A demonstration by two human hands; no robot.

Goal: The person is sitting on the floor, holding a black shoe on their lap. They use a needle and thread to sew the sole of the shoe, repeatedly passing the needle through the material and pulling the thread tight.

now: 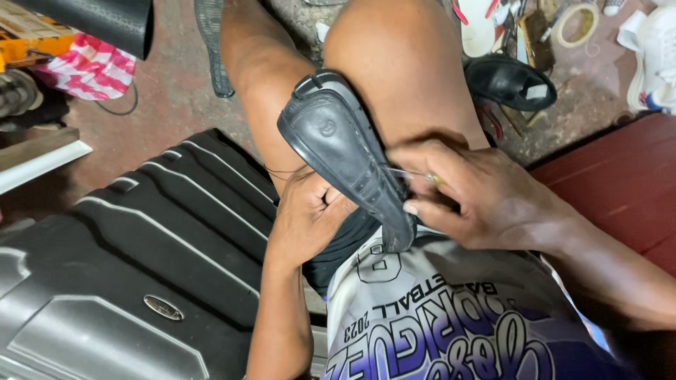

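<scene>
A black leather shoe (338, 144) lies sole-up between my bare knees, heel pointing away from me. My left hand (306, 214) grips it from below on the left side, fingers curled under the upper. My right hand (479, 193) presses against the shoe's right edge and pinches a thin needle or awl with a yellowish end (431, 177). A fine thread (398, 171) runs from it to the sole's rim. The toe of the shoe rests against my printed grey and purple shirt (436, 317).
A dark hard-shell suitcase (127, 260) lies to my left. A second black shoe (510, 83) sits on the floor beyond my right knee, near tools and a tape roll (577, 24). A red surface (620, 183) is at right, a pink patterned bag (91, 67) at far left.
</scene>
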